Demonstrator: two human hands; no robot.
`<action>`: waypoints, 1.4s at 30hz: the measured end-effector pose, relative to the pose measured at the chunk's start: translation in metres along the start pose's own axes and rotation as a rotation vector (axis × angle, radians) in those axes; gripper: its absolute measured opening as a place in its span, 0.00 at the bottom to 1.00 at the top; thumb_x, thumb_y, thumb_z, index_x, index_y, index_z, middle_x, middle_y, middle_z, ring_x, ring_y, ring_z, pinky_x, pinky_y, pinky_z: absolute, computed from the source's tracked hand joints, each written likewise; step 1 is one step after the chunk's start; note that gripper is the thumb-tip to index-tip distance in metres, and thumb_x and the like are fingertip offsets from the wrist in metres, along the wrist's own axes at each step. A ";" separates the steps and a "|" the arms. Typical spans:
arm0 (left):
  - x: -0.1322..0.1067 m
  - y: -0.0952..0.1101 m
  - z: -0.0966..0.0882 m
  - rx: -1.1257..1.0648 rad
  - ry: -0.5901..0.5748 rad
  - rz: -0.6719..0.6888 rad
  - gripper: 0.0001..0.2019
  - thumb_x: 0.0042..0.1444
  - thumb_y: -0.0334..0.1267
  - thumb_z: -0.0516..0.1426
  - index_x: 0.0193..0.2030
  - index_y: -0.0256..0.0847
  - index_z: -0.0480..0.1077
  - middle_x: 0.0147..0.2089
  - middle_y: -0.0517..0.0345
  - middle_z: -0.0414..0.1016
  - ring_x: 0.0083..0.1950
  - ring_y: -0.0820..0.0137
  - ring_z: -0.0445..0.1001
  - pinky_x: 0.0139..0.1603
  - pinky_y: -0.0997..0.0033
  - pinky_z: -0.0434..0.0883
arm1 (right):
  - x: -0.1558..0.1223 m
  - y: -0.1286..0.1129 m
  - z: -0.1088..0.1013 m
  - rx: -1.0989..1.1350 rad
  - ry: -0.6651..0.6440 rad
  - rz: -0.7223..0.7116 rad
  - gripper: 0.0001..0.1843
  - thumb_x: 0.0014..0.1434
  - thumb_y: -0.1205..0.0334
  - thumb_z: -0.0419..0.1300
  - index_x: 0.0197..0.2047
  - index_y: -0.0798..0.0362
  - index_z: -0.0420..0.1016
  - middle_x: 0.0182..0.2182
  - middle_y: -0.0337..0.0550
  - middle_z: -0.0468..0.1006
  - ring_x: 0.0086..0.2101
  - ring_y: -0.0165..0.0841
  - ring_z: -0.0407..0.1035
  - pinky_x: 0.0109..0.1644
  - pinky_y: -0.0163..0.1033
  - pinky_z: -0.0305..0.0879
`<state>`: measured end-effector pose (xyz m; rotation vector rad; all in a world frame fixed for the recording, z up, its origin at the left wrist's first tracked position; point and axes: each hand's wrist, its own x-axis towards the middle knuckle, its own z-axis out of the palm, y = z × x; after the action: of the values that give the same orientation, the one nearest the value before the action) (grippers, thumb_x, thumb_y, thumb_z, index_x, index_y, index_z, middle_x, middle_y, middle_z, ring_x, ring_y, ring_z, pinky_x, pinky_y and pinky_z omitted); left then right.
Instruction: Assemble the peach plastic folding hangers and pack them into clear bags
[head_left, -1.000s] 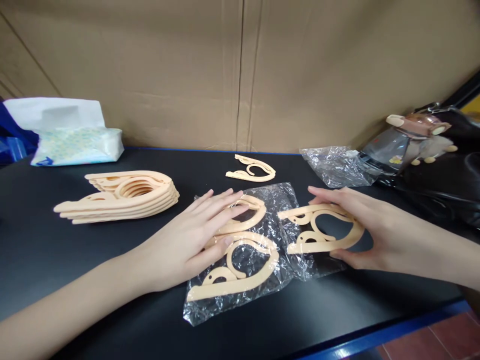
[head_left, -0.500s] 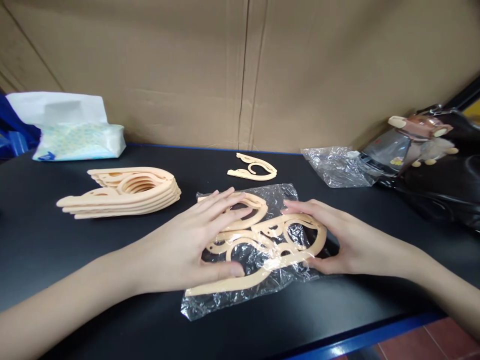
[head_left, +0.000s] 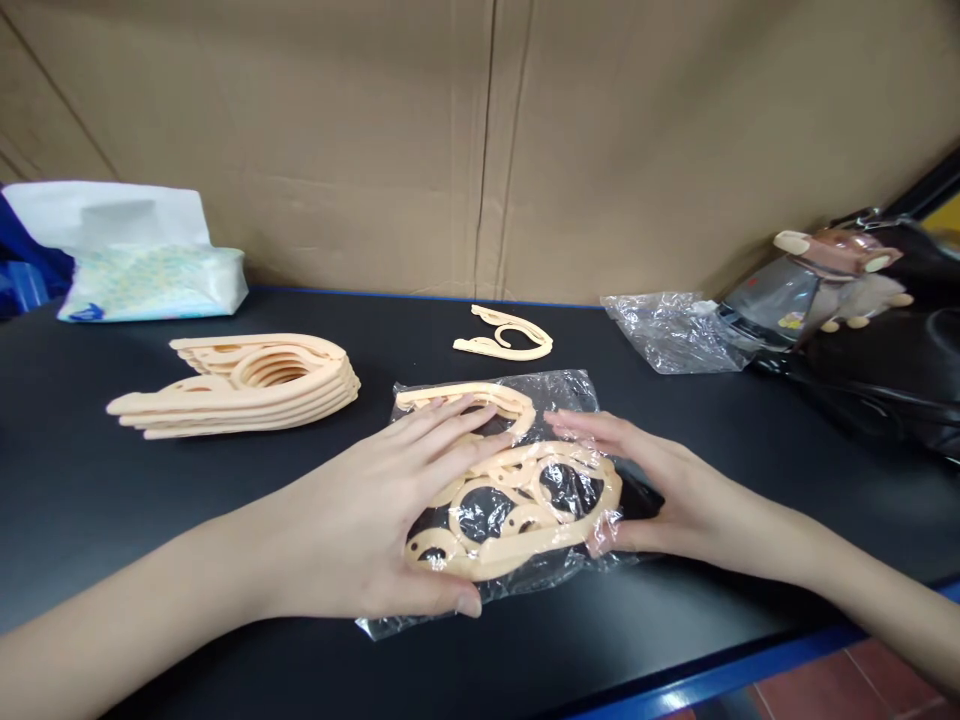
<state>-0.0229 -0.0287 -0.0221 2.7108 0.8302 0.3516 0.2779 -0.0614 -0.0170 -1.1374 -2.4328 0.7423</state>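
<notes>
A clear plastic bag (head_left: pixel 562 392) lies flat on the black table before me, with several beige folding hangers (head_left: pixel 540 548) in it. My left hand (head_left: pixel 375 500) rests over the bag's left side, fingers stretched out and thumb apart near the front edge. At the right end, my right hand (head_left: pixel 667 480) is open, its fingertips and thumb touching the plastic around the hangers' curved ends. The left hand partly hides the hangers. To the left is a stack of similar hangers (head_left: pixel 255 385). A single hanger (head_left: pixel 517 350) lies behind the bag.
A tissue pack (head_left: pixel 150 285) stands at the back left. Another clear plastic bag (head_left: pixel 671 335) lies at the back right, beside a black bag (head_left: pixel 877 380) with a plush-like charm (head_left: pixel 840 265). Cardboard (head_left: pixel 360 150) rises behind the table. The table's blue edge (head_left: pixel 705 680) runs along the front.
The hangers at the right of the bag have shifted left, closer to the others. My right hand has moved left with them; my left thumb has slid toward the front.
</notes>
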 end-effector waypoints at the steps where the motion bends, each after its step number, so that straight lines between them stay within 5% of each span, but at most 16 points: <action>1: 0.000 0.000 0.001 -0.001 0.000 0.000 0.49 0.47 0.64 0.62 0.73 0.52 0.49 0.74 0.53 0.51 0.74 0.50 0.50 0.71 0.46 0.54 | -0.001 0.001 -0.004 -0.016 -0.010 0.015 0.47 0.58 0.52 0.67 0.72 0.37 0.45 0.68 0.44 0.57 0.65 0.44 0.55 0.67 0.54 0.58; 8: -0.002 0.001 0.004 0.002 -0.015 0.000 0.45 0.53 0.60 0.60 0.73 0.49 0.48 0.75 0.52 0.49 0.74 0.50 0.47 0.70 0.46 0.57 | -0.002 0.003 -0.017 -0.079 0.042 0.078 0.39 0.59 0.55 0.65 0.69 0.42 0.54 0.47 0.43 0.78 0.46 0.37 0.74 0.53 0.45 0.73; 14: -0.001 0.008 0.003 0.060 -0.040 -0.012 0.42 0.54 0.54 0.59 0.72 0.45 0.49 0.75 0.52 0.49 0.74 0.52 0.47 0.70 0.47 0.57 | 0.005 -0.012 0.004 0.206 0.176 0.058 0.28 0.60 0.61 0.65 0.61 0.38 0.63 0.43 0.34 0.80 0.41 0.30 0.75 0.48 0.37 0.75; 23: 0.000 0.011 0.005 0.078 -0.024 -0.014 0.46 0.52 0.56 0.61 0.73 0.42 0.48 0.75 0.50 0.49 0.75 0.53 0.47 0.71 0.49 0.56 | 0.003 -0.015 0.008 0.552 0.179 0.333 0.12 0.59 0.60 0.65 0.46 0.49 0.74 0.37 0.42 0.83 0.36 0.34 0.79 0.44 0.38 0.79; 33: -0.001 0.008 0.009 0.093 -0.025 -0.009 0.47 0.51 0.55 0.61 0.73 0.46 0.45 0.74 0.52 0.51 0.75 0.53 0.46 0.70 0.46 0.56 | 0.003 -0.026 0.014 0.608 0.081 0.268 0.15 0.63 0.63 0.63 0.53 0.45 0.73 0.43 0.37 0.83 0.44 0.31 0.78 0.51 0.34 0.75; 42: 0.002 0.010 0.011 0.073 -0.022 0.030 0.47 0.53 0.56 0.60 0.74 0.43 0.42 0.76 0.52 0.47 0.75 0.57 0.44 0.72 0.48 0.52 | 0.007 -0.024 0.029 0.187 0.164 -0.006 0.29 0.58 0.62 0.68 0.60 0.42 0.64 0.55 0.34 0.76 0.53 0.29 0.72 0.60 0.32 0.67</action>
<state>-0.0125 -0.0377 -0.0281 2.7913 0.8128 0.3027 0.2443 -0.0774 -0.0255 -1.0733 -2.1810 0.8215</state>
